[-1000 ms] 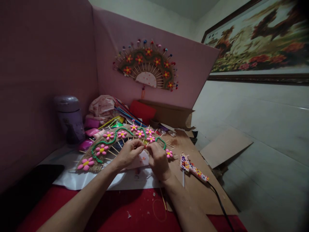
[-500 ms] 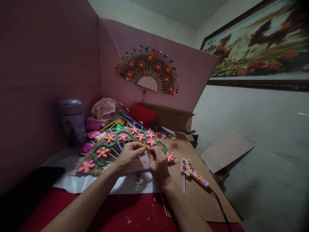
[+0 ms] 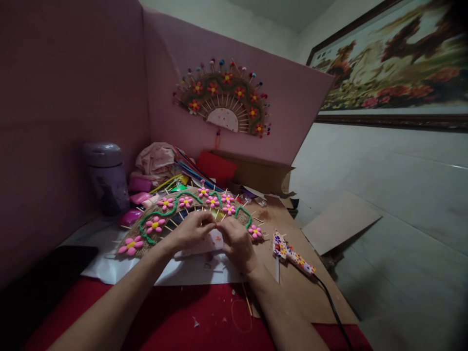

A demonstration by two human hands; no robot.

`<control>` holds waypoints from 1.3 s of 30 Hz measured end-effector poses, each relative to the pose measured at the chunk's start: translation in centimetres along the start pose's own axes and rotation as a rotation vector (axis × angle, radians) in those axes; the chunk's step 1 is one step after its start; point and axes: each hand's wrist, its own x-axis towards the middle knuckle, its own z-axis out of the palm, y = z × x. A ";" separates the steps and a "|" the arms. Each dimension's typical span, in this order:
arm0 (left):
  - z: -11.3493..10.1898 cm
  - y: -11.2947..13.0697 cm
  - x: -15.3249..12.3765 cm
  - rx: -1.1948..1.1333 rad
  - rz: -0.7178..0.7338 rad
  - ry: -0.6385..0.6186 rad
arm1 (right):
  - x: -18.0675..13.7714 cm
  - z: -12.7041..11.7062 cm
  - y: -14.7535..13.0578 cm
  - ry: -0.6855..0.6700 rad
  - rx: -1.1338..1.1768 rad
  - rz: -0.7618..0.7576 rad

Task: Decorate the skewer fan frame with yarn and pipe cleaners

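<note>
My left hand (image 3: 193,227) and my right hand (image 3: 237,241) meet at the fingertips, both closed in a pinch. Whatever lies between the fingers is too small and hidden to make out. Beneath and behind them spreads a half-round fan (image 3: 161,214) of twine-wrapped sticks. Pink flowers with yellow centres (image 3: 155,224) and a wavy green cord (image 3: 177,204) decorate its band. A pale spotted half-disc (image 3: 215,240) at the fan's base is partly covered by my hands.
Right of the fan, a flower-patterned glue gun (image 3: 292,256) with a black cord rests on cardboard (image 3: 310,292). A purple tumbler (image 3: 106,180) stands left, near pink clay packs (image 3: 140,198). Another decorated fan (image 3: 223,119) hangs on the pink panel (image 3: 288,107). Red cloth (image 3: 175,312) covers the front.
The view has tilted a little, so the things on the table sit slightly higher. A small reddish bit seen between my fingertips before is now hidden. Both hands stay together in a pinch.
</note>
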 end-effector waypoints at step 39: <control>0.5 -0.2 -0.3 -0.210 -0.142 -0.094 | -0.1 0.1 -0.1 0.076 0.072 0.088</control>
